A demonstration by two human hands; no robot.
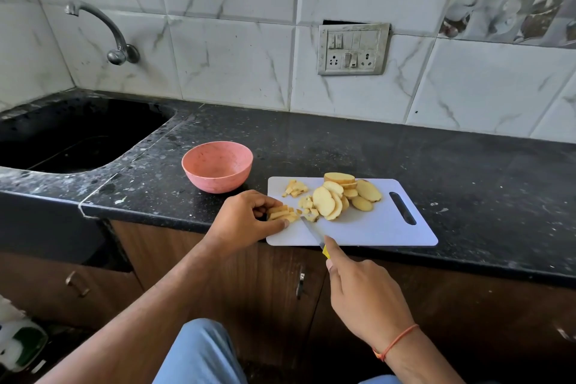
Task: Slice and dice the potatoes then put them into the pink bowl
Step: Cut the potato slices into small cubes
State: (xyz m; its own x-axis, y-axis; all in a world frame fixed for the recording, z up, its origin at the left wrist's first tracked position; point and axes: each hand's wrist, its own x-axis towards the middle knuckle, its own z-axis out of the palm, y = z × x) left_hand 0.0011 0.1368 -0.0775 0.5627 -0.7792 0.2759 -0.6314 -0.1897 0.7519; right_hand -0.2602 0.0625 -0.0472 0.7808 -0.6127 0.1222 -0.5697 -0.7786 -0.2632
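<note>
A matt pink bowl (217, 166) sits on speckled black polished stone counter (343, 146), beside a smooth white plastic cutting board (374, 227), under glossy marble-look wall tiles (233, 65) and a metal tap (103, 31)

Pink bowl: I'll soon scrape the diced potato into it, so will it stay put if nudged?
Probably not firmly. The pink bowl looks like thin plastic and is empty, so likely light. Its base looks narrower than its rim, so a push near the rim could tip it. The counter looks smooth; it may slide.

Wall-mounted tap (103, 31) above black sink (78, 131); switch-and-socket plate (353, 49) on marble-pattern tiles (237, 65); wooden cabinets (274, 284) below.
</note>
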